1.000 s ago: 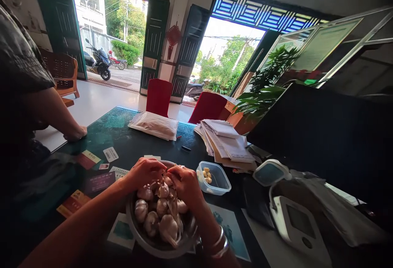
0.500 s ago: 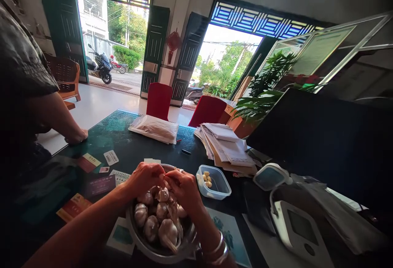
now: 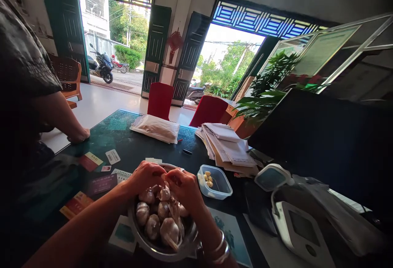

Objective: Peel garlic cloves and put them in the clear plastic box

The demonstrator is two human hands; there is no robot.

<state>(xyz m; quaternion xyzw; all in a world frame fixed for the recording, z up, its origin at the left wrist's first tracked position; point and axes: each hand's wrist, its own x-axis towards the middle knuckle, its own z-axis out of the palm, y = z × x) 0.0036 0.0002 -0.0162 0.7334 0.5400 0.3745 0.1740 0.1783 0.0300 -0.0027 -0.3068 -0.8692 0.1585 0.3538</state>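
The garlic bulbs (image 3: 163, 215) fill a metal bowl (image 3: 168, 255) just below the fingers, and the left hand (image 3: 149, 176) and right hand (image 3: 184, 184) meet over it, fingertips pinched close on a small piece mostly hidden between them. Right of the fingers, a plastic box (image 3: 221, 191) holds peeled cloves (image 3: 208, 179) on the dark worktop (image 3: 159, 150); beyond them lie papers (image 3: 229, 143) and a wrapped packet (image 3: 155, 128).

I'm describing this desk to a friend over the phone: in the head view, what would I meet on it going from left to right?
Another person's hand, white barcode card, bowl of garlic bulbs, clear tub with pale cloves, white device with a grey display.
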